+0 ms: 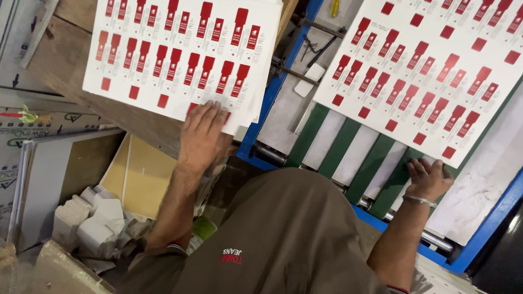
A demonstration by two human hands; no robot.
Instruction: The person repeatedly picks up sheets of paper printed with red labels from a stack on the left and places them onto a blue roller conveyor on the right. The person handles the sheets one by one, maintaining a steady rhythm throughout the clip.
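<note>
Wooden bench (71, 60) at left, with white offcuts (92, 218) heaped on the floor below it; blue-framed feed table (275, 87) with green belts (340, 147) at right. Left hand (202, 136) lies flat, fingers spread, on the near edge of a stack of white sheets (180, 54) printed with rows of red tag shapes. Right hand (430, 177), bangle at wrist, presses open-palmed on the near corner of a second printed sheet (430, 71) lying across the belts; neither hand grips.
</note>
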